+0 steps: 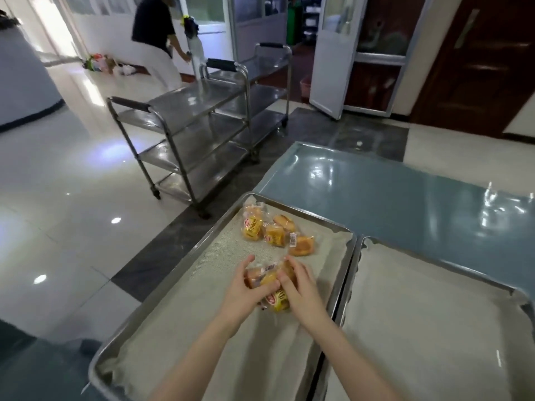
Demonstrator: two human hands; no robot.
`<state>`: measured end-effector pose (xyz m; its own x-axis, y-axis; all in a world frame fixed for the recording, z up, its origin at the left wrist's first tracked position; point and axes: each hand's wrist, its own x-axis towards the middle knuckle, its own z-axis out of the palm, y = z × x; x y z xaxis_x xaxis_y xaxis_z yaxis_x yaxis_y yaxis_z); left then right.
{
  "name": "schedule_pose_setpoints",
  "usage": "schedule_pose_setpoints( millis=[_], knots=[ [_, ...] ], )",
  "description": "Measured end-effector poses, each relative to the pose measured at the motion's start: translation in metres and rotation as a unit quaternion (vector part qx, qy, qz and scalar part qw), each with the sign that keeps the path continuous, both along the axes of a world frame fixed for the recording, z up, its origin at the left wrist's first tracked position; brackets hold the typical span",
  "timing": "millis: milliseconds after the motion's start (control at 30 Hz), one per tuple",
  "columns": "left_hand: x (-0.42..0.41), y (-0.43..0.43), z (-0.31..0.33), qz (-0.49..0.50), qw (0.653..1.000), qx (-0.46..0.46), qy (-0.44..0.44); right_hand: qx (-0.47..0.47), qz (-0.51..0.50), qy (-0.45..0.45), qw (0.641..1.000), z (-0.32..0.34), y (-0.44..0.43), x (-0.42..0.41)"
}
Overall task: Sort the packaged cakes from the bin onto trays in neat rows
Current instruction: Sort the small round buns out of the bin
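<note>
A metal tray lined with pale paper lies in front of me. At its far end sit several packaged cakes in clear wrappers with yellow labels, loosely grouped. My left hand and my right hand together grip a small bunch of packaged cakes over the middle of that tray. One yellow-labelled pack pokes out below my fingers. A second lined tray lies to the right, with nothing on it. No bin is in view.
Both trays rest on a glossy blue table. Two steel three-shelf carts stand on the tiled floor beyond the left tray. A person bends at the far wall. An open white door is behind the table.
</note>
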<state>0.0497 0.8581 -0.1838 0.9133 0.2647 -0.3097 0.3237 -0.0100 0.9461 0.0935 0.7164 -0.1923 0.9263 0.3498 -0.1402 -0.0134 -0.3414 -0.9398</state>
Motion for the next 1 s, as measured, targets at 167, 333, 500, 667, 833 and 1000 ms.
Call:
schedule_pose_setpoints(
  millis=[167,333,500,667,833,1000],
  knots=[
    [0.045,0.04,-0.033,-0.059,0.998,0.025,0.021,-0.09,-0.024,-0.032,0.995,-0.019,0.025,0.028],
    [0.065,0.077,-0.044,-0.136,0.983,0.12,-0.005,-0.206,-0.037,-0.038,0.977,-0.038,0.043,0.034],
    [0.066,0.106,-0.042,-0.177,0.944,0.274,-0.053,-0.314,-0.017,-0.06,0.947,-0.036,0.039,0.027],
    [0.074,0.1,-0.018,-0.243,0.889,0.377,-0.097,-0.359,-0.036,-0.076,0.93,-0.015,0.007,0.015],
    [0.061,0.041,0.023,-0.312,0.793,0.501,-0.149,-0.403,-0.09,-0.098,0.906,0.016,-0.065,-0.031],
    [0.022,-0.067,0.063,-0.37,0.667,0.596,-0.25,-0.49,-0.152,-0.119,0.85,0.064,-0.168,-0.121]
  ],
)
